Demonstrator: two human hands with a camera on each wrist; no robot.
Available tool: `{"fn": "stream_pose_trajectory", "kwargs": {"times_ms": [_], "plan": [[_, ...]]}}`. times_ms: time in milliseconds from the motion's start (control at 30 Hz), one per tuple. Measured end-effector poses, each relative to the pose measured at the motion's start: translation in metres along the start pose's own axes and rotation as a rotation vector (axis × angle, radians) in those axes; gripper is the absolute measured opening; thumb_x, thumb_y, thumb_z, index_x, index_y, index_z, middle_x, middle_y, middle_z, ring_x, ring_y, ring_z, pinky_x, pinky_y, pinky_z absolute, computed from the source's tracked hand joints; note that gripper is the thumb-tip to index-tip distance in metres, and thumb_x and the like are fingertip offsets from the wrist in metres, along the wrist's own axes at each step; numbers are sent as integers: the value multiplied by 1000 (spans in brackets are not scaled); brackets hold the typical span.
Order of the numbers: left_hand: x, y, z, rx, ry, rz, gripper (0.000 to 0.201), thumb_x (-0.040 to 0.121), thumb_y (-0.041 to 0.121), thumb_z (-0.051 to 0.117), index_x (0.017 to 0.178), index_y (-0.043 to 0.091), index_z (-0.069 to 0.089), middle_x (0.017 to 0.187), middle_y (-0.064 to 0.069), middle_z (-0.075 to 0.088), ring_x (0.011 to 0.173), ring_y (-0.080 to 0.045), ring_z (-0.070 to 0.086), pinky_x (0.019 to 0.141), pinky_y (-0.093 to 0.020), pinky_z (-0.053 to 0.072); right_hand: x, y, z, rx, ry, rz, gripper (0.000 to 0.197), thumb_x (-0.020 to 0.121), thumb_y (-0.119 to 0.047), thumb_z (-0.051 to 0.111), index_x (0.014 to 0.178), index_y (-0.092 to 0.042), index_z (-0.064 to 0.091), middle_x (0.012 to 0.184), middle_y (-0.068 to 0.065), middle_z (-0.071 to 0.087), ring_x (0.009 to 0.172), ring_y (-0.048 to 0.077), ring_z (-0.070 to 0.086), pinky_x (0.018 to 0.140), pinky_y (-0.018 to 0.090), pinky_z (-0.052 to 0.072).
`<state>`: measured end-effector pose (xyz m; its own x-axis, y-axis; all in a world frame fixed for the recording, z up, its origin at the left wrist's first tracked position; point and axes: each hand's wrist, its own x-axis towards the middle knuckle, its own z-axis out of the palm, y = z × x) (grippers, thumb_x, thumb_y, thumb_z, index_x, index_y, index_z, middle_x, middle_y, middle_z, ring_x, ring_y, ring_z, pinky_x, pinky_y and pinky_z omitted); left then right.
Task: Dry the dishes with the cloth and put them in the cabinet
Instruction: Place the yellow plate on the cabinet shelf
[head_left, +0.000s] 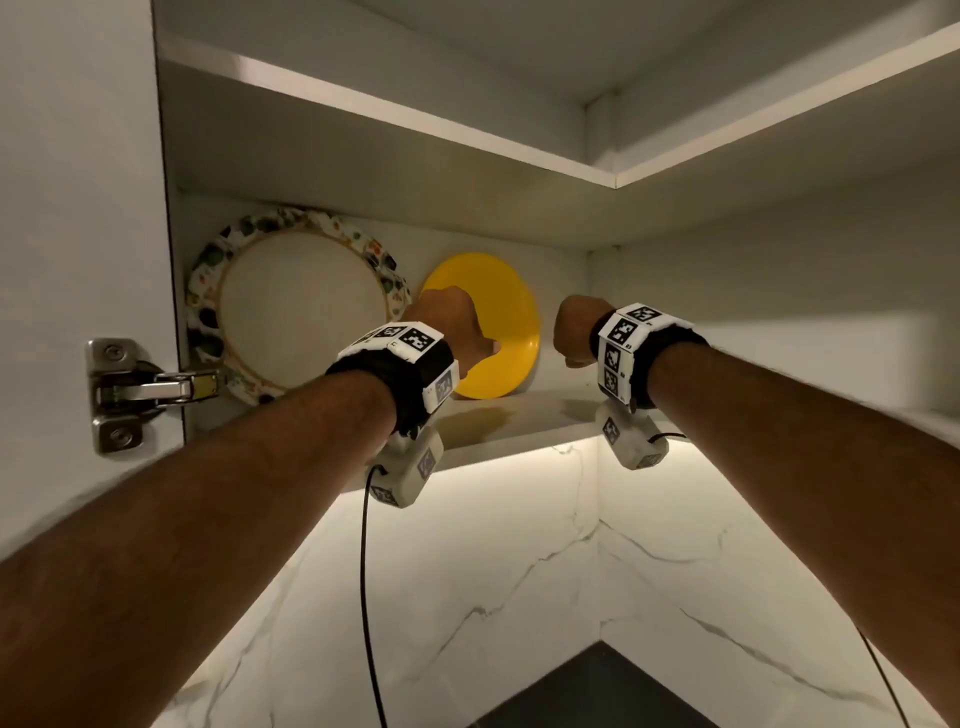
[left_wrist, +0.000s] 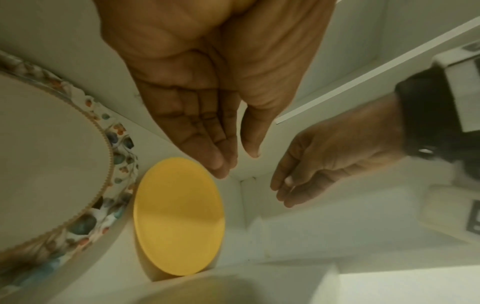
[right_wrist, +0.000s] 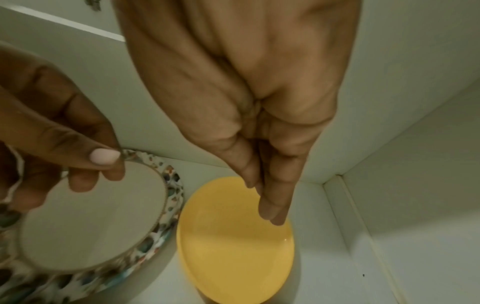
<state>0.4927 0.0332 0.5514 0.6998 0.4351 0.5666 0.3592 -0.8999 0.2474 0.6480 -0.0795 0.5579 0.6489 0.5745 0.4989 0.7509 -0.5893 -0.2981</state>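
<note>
Two plates lean upright against the back wall of the cabinet: a large white plate with a floral rim (head_left: 296, 306) (left_wrist: 46, 144) (right_wrist: 91, 226) on the left, and a small yellow plate (head_left: 511, 312) (left_wrist: 179, 218) (right_wrist: 233, 246) to its right. My left hand (head_left: 452, 322) (left_wrist: 237, 162) (right_wrist: 78, 164) hovers just in front of the yellow plate's left side, fingers straight and together, holding nothing. My right hand (head_left: 574, 330) (left_wrist: 311, 174) (right_wrist: 270, 205) is just right of the yellow plate, fingers relaxed and empty. No cloth is in view.
The plates stand on the lower shelf (head_left: 519, 421), with an upper shelf (head_left: 415, 130) above them. The open cabinet door (head_left: 78, 208) and its metal hinge (head_left: 140, 389) are at the left. Below are a lit marble backsplash (head_left: 519, 571) and a dark counter (head_left: 597, 691).
</note>
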Motion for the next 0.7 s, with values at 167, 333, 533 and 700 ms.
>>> {"fn": "stream_pose_trajectory", "kwargs": {"times_ms": [167, 333, 533, 700], "plan": [[-53, 4, 13, -39, 50, 68, 39, 85, 46, 74, 59, 19, 64, 70, -3, 69, 79, -29, 69, 74, -37, 58, -61, -14, 11, -84, 8, 0, 13, 92, -7, 55, 94, -1, 67, 98, 16, 67, 100, 36, 64, 87, 35, 53], [-112, 1, 46, -240, -2, 168, 29, 85, 45, 76, 67, 27, 62, 72, 6, 67, 82, -22, 69, 72, -32, 52, -140, -7, 38, -14, 35, 19, 42, 90, -6, 54, 131, -11, 64, 131, 13, 65, 119, 33, 62, 101, 39, 52], [-213, -27, 111, -436, -75, 196, 22, 86, 51, 74, 88, 29, 73, 80, 15, 73, 69, -3, 70, 75, -34, 59, -259, 17, 95, 29, 105, 35, 43, 96, -10, 49, 135, -24, 61, 131, 1, 68, 119, 24, 64, 100, 35, 50], [-298, -50, 158, -453, -252, 152, 15, 88, 45, 74, 96, 32, 74, 82, 20, 73, 69, 7, 67, 65, -16, 52, -344, 30, 157, 95, -15, 66, 47, 93, -6, 52, 133, -24, 65, 128, 0, 70, 118, 19, 65, 101, 35, 52]]}}
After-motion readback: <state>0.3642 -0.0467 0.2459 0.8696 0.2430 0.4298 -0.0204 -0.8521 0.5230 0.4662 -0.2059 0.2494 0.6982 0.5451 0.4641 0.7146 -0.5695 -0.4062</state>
